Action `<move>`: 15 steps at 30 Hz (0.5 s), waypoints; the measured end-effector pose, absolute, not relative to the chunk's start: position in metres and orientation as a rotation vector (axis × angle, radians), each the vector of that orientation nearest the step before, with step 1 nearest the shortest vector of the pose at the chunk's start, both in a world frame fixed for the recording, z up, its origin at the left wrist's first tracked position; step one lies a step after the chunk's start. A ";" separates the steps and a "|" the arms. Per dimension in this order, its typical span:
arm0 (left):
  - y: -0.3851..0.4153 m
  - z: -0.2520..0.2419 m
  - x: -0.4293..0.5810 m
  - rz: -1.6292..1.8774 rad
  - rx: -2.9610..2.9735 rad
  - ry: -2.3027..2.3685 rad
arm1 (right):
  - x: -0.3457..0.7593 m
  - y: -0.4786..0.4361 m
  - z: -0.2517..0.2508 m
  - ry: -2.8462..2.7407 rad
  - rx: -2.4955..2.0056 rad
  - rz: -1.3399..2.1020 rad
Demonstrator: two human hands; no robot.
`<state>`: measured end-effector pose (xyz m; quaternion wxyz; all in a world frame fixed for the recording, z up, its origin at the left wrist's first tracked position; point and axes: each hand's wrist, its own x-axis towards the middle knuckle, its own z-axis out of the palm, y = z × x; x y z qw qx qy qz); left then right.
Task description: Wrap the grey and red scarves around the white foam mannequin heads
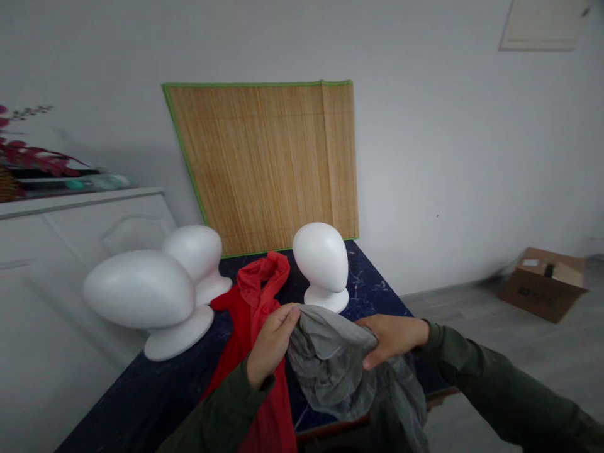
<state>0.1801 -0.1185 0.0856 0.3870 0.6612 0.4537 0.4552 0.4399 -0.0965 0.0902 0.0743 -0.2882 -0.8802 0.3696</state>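
Note:
Between my two hands stretches a thin grey scarf (330, 371), its upper edge pulled into a fold and its lower part draping past the table's front edge. My left hand (274, 340) pinches the scarf's left corner between thumb and fingers. On the other side, my right hand (389, 340) grips the right part of the cloth. A white mannequin head (321, 258) stands upright just behind the scarf, bare. Beside my left hand a red scarf (262, 296) lies along the table, looped at its far end and partly covered by my left forearm.
Two more white mannequin heads, a near one (141, 289) and a farther one (195, 251), stand at the left of the dark blue marbled table (372, 289). Behind hangs a bamboo mat (264, 163). A white cabinet (94, 226) borders the left; a cardboard box (542, 283) sits on the floor.

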 end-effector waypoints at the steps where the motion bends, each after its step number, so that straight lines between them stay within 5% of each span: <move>1: -0.119 0.087 0.180 1.171 1.679 1.196 | 0.439 -0.096 0.089 -2.664 -0.903 1.041; 5: -0.123 0.093 0.178 0.962 1.685 1.170 | 0.434 -0.091 0.082 -2.534 -1.097 0.910; 11: -0.127 0.086 0.163 0.020 1.663 0.699 | 0.434 -0.085 0.085 -2.366 -0.998 0.746; 15: -0.133 0.083 0.137 0.189 1.731 0.714 | 0.454 -0.085 0.102 -2.635 -0.913 0.673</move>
